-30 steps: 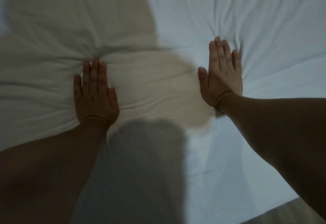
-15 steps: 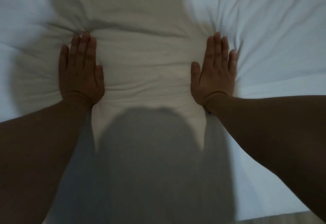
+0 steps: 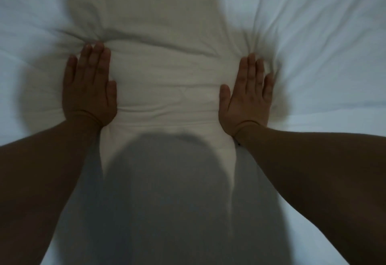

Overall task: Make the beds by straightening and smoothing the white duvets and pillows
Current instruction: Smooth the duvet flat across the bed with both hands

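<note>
Hands: 2. The left hand (image 3: pixel 89 95) and the right hand (image 3: pixel 247 101) both lie flat on the cloth.
Digits showing: 5 per hand (four fingers and one thumb), 10 in all.
Bare forearms: 2, the left forearm (image 3: pixel 41 181) and the right forearm (image 3: pixel 323 170).
Duvet (image 3: pixel 167 72): 1, white. No second layer can be told apart from it.
Shadow (image 3: pixel 167 181): 1, large and rounded, between the forearms.
Lit zones on the cloth: 3, made up of 1 beige band (image 3: pixel 146 3) up the middle and 2 bluish-white areas, one on each side.
</note>
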